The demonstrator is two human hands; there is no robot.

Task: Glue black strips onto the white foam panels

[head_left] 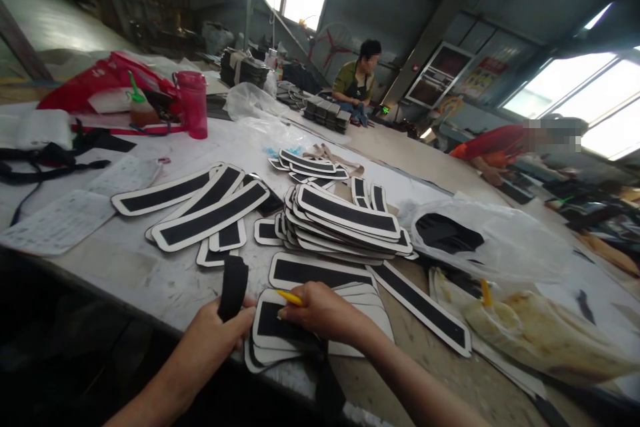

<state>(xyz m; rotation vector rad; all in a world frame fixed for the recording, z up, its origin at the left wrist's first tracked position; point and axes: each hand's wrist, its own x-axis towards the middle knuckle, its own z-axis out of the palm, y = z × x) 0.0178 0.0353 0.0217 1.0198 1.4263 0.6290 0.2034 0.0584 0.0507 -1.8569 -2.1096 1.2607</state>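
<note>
My left hand [213, 337] is closed around a curled black strip [233, 288], which stands up above the thumb at the table's front edge. My right hand [325, 312] grips a slim yellow pen-like tool [290, 297], its yellow end pointing up and left. Under the right fingers lies a white-edged curved piece with a black middle [270, 325], on top of a small stack of like pieces. Just behind it sits another long piece [315, 272] on fanned white ones. A dark strip [327, 380] hangs over the table edge below the right hand.
A tall stack of curved pieces [345, 213] stands mid-table, with more [210, 217] to its left. Plastic bags [520, 233] and a stained glue bag [545, 333] lie right. A pink bottle [193, 107] stands back left. Two co-workers [354, 83] are farther off.
</note>
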